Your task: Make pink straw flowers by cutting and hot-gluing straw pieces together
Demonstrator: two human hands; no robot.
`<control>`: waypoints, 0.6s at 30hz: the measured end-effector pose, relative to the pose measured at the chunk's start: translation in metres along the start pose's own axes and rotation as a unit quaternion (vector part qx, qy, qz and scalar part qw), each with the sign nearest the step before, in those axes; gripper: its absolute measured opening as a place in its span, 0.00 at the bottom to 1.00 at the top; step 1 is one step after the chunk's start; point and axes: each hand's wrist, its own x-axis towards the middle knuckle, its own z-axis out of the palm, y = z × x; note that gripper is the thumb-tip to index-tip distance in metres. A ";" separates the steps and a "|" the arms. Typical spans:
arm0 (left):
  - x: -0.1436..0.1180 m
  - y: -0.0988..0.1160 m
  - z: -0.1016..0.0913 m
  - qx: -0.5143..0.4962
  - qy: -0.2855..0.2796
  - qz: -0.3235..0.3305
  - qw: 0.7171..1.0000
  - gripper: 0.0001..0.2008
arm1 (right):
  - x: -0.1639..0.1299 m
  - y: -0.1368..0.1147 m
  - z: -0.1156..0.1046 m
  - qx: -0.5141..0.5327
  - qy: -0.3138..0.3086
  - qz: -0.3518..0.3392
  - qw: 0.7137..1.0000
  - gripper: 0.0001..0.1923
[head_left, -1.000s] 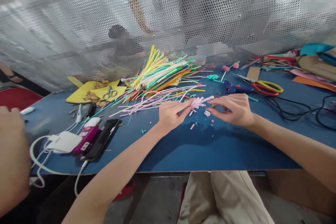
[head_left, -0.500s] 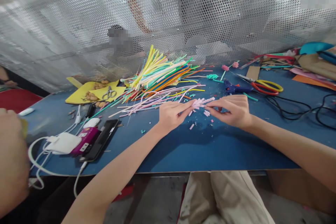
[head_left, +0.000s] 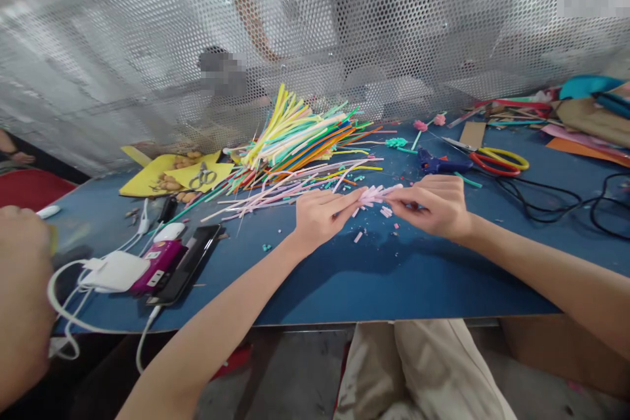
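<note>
My left hand (head_left: 319,216) and my right hand (head_left: 433,207) meet over the blue table (head_left: 344,275). Both pinch a small bundle of short pale pink strips (head_left: 375,194), one hand at each end. A few cut pink bits (head_left: 359,236) lie on the table just under the bundle. Behind my left hand spreads a pile of long coloured foam strips (head_left: 300,138), with loose pink strips (head_left: 275,193) running toward my fingers.
A blue glue gun (head_left: 438,163), red-and-yellow scissors (head_left: 497,161) and black cables (head_left: 566,200) lie to the right. At left are a phone (head_left: 189,262), a white charger (head_left: 115,271), and yellow foam sheets with small scissors (head_left: 204,176). Another person's arm (head_left: 22,302) is at far left. A perforated metal screen (head_left: 344,33) backs the table.
My hands have stayed on the pink bundle, with only small finger shifts. The other person's arm at far left has dropped slightly.
</note>
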 end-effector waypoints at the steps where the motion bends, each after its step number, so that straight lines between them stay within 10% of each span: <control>1: 0.000 0.000 0.000 0.002 -0.002 0.002 1.000 0.12 | 0.000 0.001 0.000 -0.001 0.000 -0.001 1.000 0.08; 13: 0.000 -0.003 -0.002 0.003 -0.017 -0.029 0.999 0.12 | 0.003 -0.002 -0.004 0.047 -0.003 0.040 0.998 0.24; 18: -0.005 -0.011 -0.001 0.021 -0.043 -0.034 0.998 0.12 | 0.000 0.010 -0.006 0.027 -0.069 0.057 0.996 0.14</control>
